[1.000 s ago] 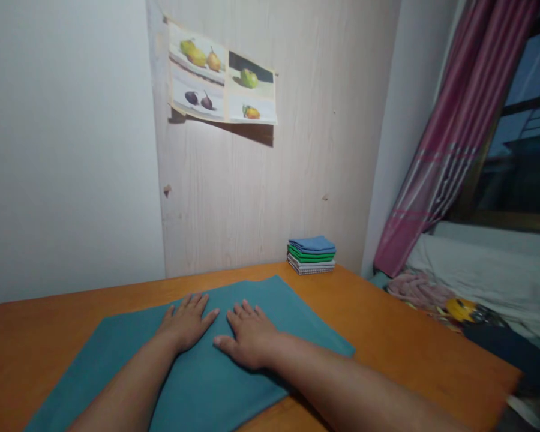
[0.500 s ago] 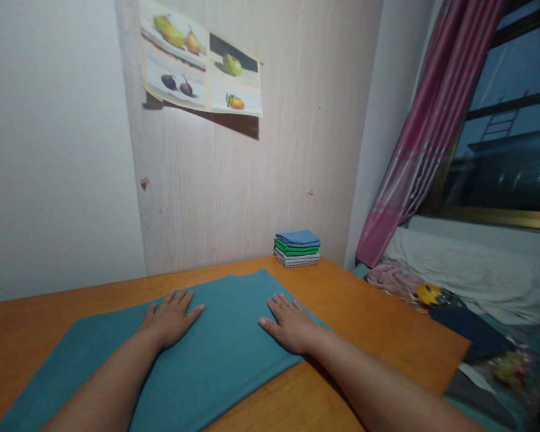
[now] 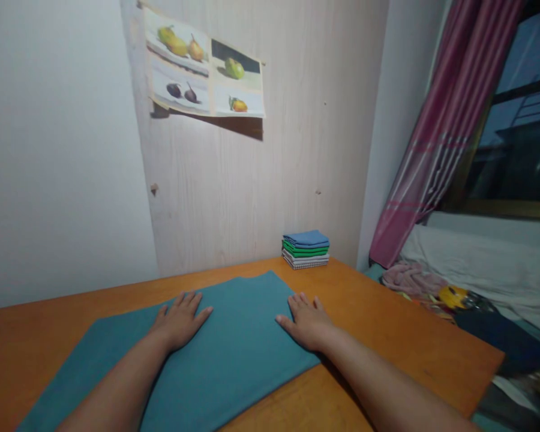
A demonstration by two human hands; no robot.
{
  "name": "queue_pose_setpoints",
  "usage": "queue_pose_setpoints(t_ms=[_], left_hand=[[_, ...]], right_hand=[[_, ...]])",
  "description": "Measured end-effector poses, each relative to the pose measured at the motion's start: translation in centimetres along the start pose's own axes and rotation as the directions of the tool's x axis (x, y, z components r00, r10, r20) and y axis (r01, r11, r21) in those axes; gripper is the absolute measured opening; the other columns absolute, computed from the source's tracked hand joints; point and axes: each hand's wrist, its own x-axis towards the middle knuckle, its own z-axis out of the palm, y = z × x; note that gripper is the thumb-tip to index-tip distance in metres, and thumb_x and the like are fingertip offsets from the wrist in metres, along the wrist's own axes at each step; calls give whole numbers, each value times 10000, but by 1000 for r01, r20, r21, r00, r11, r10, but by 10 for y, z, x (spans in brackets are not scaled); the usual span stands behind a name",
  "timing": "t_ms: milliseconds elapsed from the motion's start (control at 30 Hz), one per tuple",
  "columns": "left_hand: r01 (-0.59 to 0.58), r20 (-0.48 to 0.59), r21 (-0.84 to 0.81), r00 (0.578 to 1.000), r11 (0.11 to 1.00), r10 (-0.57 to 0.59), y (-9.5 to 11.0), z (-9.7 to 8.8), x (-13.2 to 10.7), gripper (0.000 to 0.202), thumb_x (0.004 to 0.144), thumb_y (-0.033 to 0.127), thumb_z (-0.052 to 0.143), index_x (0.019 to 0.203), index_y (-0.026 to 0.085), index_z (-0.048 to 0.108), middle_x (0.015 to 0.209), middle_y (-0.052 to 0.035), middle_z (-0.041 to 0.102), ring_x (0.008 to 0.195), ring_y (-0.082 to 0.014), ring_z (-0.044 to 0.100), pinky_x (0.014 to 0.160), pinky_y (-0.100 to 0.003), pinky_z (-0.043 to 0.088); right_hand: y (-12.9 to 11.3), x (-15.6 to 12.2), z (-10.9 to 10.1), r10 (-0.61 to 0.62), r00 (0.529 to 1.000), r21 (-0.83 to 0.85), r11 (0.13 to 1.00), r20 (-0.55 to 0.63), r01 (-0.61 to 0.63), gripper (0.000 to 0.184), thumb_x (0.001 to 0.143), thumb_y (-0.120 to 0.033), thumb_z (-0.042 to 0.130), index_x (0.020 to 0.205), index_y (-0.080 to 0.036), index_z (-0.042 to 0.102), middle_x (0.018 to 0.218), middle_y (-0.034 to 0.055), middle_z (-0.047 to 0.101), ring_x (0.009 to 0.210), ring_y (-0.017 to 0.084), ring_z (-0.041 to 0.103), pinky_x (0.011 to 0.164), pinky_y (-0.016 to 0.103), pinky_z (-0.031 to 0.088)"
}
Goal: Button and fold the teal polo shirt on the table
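Observation:
A teal cloth (image 3: pixel 238 336) lies spread out on the orange wooden table (image 3: pixel 387 324), and its near left part runs down to the bottom of the view. My left hand (image 3: pixel 180 321) rests flat on the cloth left of its middle, fingers and thumb apart. Near the cloth's right edge, my right hand (image 3: pixel 308 321) also lies palm down with the fingers spread. Neither hand grips anything. My forearms cover part of the cloth and the table.
At the back of the table stands a stack of folded cloths (image 3: pixel 306 249), blue, green and checked. Fruit pictures (image 3: pixel 207 78) hang on the wall. To the right are a pink curtain (image 3: pixel 423 150), a window and a heap of fabrics (image 3: pixel 414 279) beyond the table's edge.
The whole view has shifted slightly, so things sit further right. My right hand has slid a little to the right over the cloth, toward its edge. My left hand stays flat on it.

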Motion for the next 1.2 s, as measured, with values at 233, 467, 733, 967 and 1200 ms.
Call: queue_pose_setpoints(t_ms=[233, 467, 733, 967, 1200], left_hand=[[7, 5, 10, 1000, 1000, -7, 2, -3, -6, 841, 905, 697, 245, 1562, 178, 324, 1639, -94, 237, 1527, -320, 160, 1192, -594, 182], [6, 23, 18, 1000, 1000, -6, 1, -4, -5, 847, 908, 703, 226, 1572, 181, 299, 1647, -75, 220, 1531, -315, 142, 1198, -593, 169], [7, 13, 13, 1000, 1000, -7, -1, -3, -4, 855, 905, 718, 226, 1570, 187, 307, 1645, -86, 233, 1530, -317, 150, 1194, -592, 179], [-12, -28, -57, 1000, 998, 10, 4, -6, -12, 838, 907, 718, 280, 1539, 175, 372, 1628, -121, 282, 1518, -344, 188, 1187, -592, 181], [-32, -146, -59, 989, 998, 23, 8, -15, -22, 765, 939, 655, 330, 1489, 132, 426, 1578, -152, 394, 1475, -277, 328, 1212, -403, 221]], right_hand=[[-12, -4, -1, -146, 987, 45, 988, -67, 149, 914, 940, -720, 190, 1584, -72, 221, 1655, 154, 147, 1539, 293, 60, 1226, 477, 27], [-11, -2, -1, -98, 994, 57, 993, -53, 101, 949, 931, -730, 210, 1581, -39, 203, 1653, 180, 119, 1538, 308, 52, 1226, 472, 34], [-12, 2, 2, -82, 995, 5, 997, -56, 83, 982, 916, -745, 226, 1569, -12, 229, 1642, 206, 147, 1533, 334, 73, 1224, 491, 21], [-15, 0, 13, -207, 978, 9, 978, 39, 206, 1031, 880, -804, 199, 1575, -42, 229, 1647, 173, 149, 1536, 316, 65, 1230, 493, 45], [-9, 9, 28, -200, 980, -40, 979, -14, 200, 1025, 873, -801, 225, 1560, -44, 286, 1638, 168, 202, 1528, 326, 122, 1230, 507, 92]])
